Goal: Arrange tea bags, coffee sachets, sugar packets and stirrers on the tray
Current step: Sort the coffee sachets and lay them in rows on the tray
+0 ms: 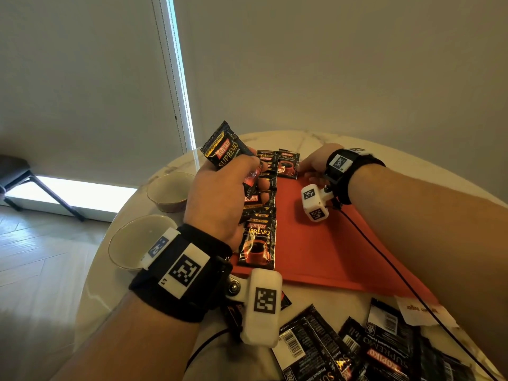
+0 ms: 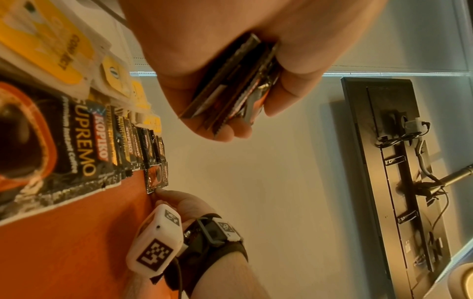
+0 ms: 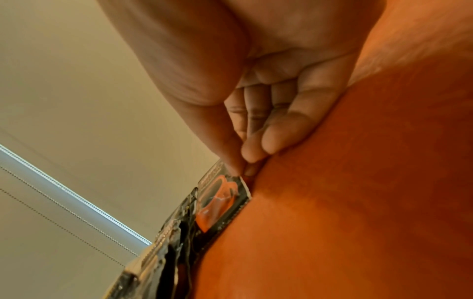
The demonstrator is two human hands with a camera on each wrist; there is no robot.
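Observation:
My left hand [image 1: 233,174] hovers over the left side of the red tray [image 1: 316,248] and grips a stack of black Kopiko coffee sachets [image 1: 228,152]; the left wrist view shows the stack [image 2: 230,85] edge-on in the curled fingers. A row of overlapping coffee sachets [image 1: 257,240] runs along the tray's left edge. My right hand [image 1: 305,166] lies low at the tray's far end. Its thumb and fingertip [image 3: 240,172] pinch the corner of the far sachet [image 1: 287,163], which lies flat on the tray [image 3: 358,202]. Yellow tea bags [image 2: 46,40] lie beyond the row.
Two empty bowls [image 1: 170,191] [image 1: 140,240] stand on the marble table [image 1: 302,138] left of the tray. Loose coffee sachets [image 1: 357,347] and a white packet [image 1: 420,309] lie near the front edge. A chair [image 1: 16,174] stands at far left.

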